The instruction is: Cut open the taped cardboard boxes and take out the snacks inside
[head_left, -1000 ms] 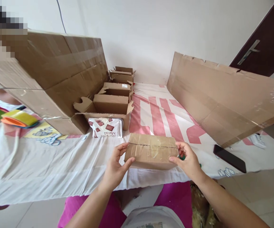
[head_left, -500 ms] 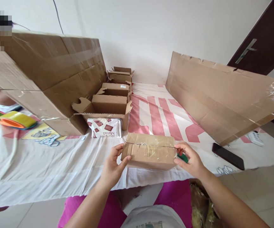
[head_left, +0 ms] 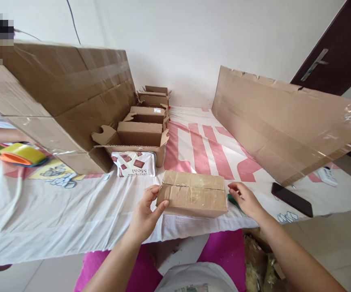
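A closed cardboard box [head_left: 193, 192], with a seam and clear tape across its top, lies on the cloth in front of me. My left hand [head_left: 146, 211] grips its left end, thumb on the near side and fingers at the back corner. Just off the right end is my right hand [head_left: 246, 198], empty, its fingers loosely bent and apart. Under these fingers a green object [head_left: 232, 200] shows in part; its kind is hidden. Behind the box, a white "Super Meal" pouch [head_left: 134, 164] leans on an open cardboard box [head_left: 140, 140].
Several open boxes [head_left: 147, 115] stand in a row toward the wall. Large cardboard panels rise at left [head_left: 80, 81] and right [head_left: 285, 125]. A phone [head_left: 292, 199] lies at right. At left are yellow and orange bands [head_left: 23, 154] and another person's arm [head_left: 5, 134].
My right hand has let go of the box's right end and moved slightly right. The left hand stays on the box. At far left, the other person's arm has shifted.
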{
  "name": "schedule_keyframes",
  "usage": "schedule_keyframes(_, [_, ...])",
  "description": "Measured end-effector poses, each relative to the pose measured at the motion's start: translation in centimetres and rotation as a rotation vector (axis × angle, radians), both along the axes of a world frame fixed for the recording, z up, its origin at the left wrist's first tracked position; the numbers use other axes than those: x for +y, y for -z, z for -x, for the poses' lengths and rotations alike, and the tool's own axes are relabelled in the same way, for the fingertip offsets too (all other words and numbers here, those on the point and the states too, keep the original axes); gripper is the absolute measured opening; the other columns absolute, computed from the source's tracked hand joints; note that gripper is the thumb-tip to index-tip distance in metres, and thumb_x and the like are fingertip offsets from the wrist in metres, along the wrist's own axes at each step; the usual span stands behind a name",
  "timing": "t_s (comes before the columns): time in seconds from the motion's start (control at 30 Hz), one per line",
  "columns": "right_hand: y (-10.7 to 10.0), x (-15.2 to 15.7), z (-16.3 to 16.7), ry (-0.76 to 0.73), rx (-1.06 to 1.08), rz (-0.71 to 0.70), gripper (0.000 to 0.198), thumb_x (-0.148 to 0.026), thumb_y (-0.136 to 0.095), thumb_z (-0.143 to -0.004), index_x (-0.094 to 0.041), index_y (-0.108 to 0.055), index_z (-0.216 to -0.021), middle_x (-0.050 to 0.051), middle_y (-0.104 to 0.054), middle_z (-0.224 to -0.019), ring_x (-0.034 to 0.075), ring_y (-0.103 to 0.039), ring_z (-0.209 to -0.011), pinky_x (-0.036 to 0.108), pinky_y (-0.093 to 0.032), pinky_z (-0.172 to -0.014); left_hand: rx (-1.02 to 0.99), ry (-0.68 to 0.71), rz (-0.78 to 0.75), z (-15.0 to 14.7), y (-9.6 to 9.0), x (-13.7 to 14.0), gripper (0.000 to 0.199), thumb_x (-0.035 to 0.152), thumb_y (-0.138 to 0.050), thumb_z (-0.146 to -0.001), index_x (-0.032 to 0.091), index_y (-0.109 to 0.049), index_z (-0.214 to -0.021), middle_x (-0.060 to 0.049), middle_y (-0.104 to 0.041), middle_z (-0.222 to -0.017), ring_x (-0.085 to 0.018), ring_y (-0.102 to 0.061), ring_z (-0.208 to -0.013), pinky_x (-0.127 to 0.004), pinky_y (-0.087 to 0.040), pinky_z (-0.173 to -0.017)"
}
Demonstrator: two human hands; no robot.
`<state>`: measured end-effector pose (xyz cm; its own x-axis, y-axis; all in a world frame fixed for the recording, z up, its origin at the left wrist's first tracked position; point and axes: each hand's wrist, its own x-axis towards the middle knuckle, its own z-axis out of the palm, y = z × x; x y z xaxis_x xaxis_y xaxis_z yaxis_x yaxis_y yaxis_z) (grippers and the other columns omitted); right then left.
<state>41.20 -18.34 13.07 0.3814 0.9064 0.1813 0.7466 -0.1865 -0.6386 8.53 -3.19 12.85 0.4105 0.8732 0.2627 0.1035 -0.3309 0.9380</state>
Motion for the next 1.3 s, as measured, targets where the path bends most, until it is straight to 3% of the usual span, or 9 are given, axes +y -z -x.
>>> schedule_keyframes(0.13, [3.1, -1.4, -2.3, -0.038, -0.351, 0.255, 0.031, -0.022, -0.066, -0.078, -0.018, -0.066, -0.109, 0.011, -0.067, -0.102, 0.029, -0.061, -0.1, 0.044, -0.048, -0.089, 0.02, -0.015, -0.048, -0.2, -0.1, -0.2, 0.04, 0.046, -0.064, -0.083, 0.02, -0.059, -0.113, -0.01, -0.059, -0.113, -0.024, -0.057, -0.109, -0.037, -0.047, -0.093])
schedule_keyframes(0.27, [4.1, -2.4, -3.6, -0.06, -0.399, 0.274, 0.031, -0.017, -0.056, -0.082, -0.016, -0.062, -0.112, 0.011, -0.064, -0.102, 0.026, -0.063, -0.096, 0.04, -0.05, -0.085, 0.046, -0.028, -0.061, -0.4, -0.2, -0.2, 0.039, 0.045, -0.062, -0.085, 0.019, -0.058, -0.113, -0.01, -0.059, -0.11, -0.023, -0.058, -0.105, -0.037, -0.046, -0.091])
schedule_keyframes(0.4, [-0.8, -1.9, -3.8, -0.002, -0.428, 0.036, 0.038, -0.017, -0.051, -0.083, -0.019, -0.056, -0.121, 0.011, -0.062, -0.109, 0.026, -0.062, -0.097, 0.04, -0.051, -0.082, 0.056, -0.028, -0.051, -0.5, -0.2, -0.1, 0.04, 0.046, -0.062, -0.085, 0.019, -0.056, -0.113, -0.01, -0.059, -0.11, -0.023, -0.058, -0.104, -0.037, -0.046, -0.091])
schedule_keyframes(0.47, [-4.5, -1.3, -3.3, -0.121, -0.499, -0.059, 0.044, -0.014, -0.048, -0.085, -0.023, -0.054, -0.128, 0.009, -0.063, -0.109, 0.025, -0.061, -0.101, 0.041, -0.049, -0.087, 0.061, -0.035, -0.056, -0.6, -0.2, -0.1, 0.039, 0.045, -0.062, -0.084, 0.019, -0.056, -0.113, -0.01, -0.059, -0.11, -0.022, -0.058, -0.103, -0.037, -0.047, -0.089])
schedule_keyframes(0.57, [-9.3, -0.3, -1.9, -0.298, -0.633, -0.024, 0.047, -0.015, -0.05, -0.086, -0.033, -0.059, -0.129, 0.005, -0.065, -0.096, 0.023, -0.061, -0.089, 0.04, -0.047, -0.083, 0.079, -0.097, -0.096, -0.8, -0.3, -0.2, 0.039, 0.047, -0.065, -0.081, 0.02, -0.058, -0.108, -0.009, -0.06, -0.108, -0.023, -0.059, -0.101, -0.036, -0.048, -0.088])
schedule_keyframes(0.63, [-11.1, 0.5, -1.1, -0.34, -0.646, 0.034, 0.043, -0.021, -0.057, -0.086, -0.034, -0.062, -0.127, 0.004, -0.064, -0.093, 0.02, -0.06, -0.077, 0.034, -0.047, -0.074, 0.1, -0.144, -0.132, -1.0, -0.5, -0.4, 0.039, 0.048, -0.068, -0.078, 0.021, -0.059, -0.104, -0.007, -0.06, -0.106, -0.024, -0.059, -0.101, -0.038, -0.049, -0.089])
schedule_keyframes(0.83, [-13.5, 2.6, -0.5, -0.547, -0.394, 0.287, 0.025, -0.04, -0.052, -0.092, -0.033, -0.067, -0.11, 0.002, -0.065, -0.098, 0.018, -0.061, -0.075, 0.029, -0.043, -0.065, 0.146, -0.166, -0.148, -1.1, -0.7, -0.7, 0.04, 0.049, -0.068, -0.078, 0.021, -0.059, -0.104, -0.007, -0.061, -0.104, -0.024, -0.06, -0.1, -0.04, -0.049, -0.091])
schedule_keyframes(1.03, [-15.1, 4.2, 0.3, -0.574, -0.337, 0.586, 0.021, -0.042, -0.05, -0.09, -0.028, -0.065, -0.086, -0.001, -0.06, -0.066, 0.018, -0.053, -0.055, 0.029, -0.033, -0.053, 0.143, -0.179, -0.14, -1.0, -0.8, -1.0, 0.039, 0.048, -0.067, -0.079, 0.021, -0.058, -0.105, -0.007, -0.061, -0.102, -0.024, -0.06, -0.098, -0.039, -0.05, -0.089])
schedule_keyframes(1.3, [-16.0, 5.9, 2.0, -0.595, -0.452, 0.669, 0.019, -0.04, -0.052, -0.088, -0.028, -0.065, -0.08, 0.0, -0.057, -0.059, 0.018, -0.052, -0.055, 0.029, -0.03, -0.051, 0.12, -0.168, -0.14, -0.9, -0.3, -1.0, 0.039, 0.047, -0.068, -0.079, 0.021, -0.058, -0.106, -0.007, -0.062, -0.102, -0.024, -0.06, -0.1, -0.039, -0.049, -0.091])
